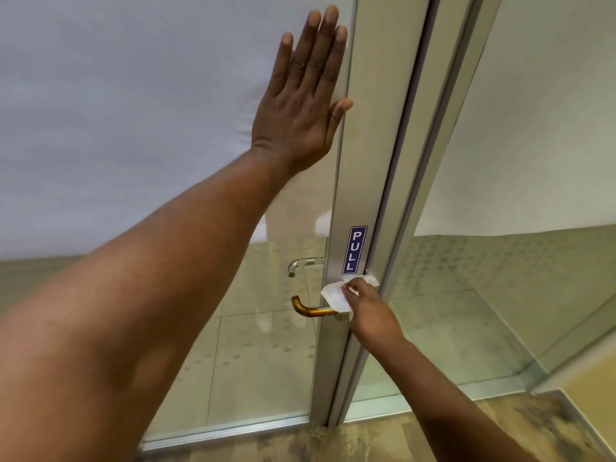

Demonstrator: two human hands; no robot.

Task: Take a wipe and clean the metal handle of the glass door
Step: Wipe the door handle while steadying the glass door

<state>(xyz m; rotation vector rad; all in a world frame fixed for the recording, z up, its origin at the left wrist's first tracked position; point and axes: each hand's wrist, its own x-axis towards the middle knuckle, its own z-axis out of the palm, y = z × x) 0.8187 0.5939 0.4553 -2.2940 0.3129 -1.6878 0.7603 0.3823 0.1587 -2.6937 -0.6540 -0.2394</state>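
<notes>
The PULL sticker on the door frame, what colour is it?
Dark blue with white letters, on the PULL sticker, head view.

Light: bright, even, diffuse; source not visible | Shadows: faint | Glare: pale reflections on glass door (pixel 266 295), soft sheen on door frame (pixel 373 161) | Focus: mostly sharp, mild softness throughout | Distortion: wide-angle bending of frame lines toward edges

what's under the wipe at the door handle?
The wipe, held by the right hand, covers the handle base on the door frame. Only the curved free end shows; the base mount is hidden.
</notes>
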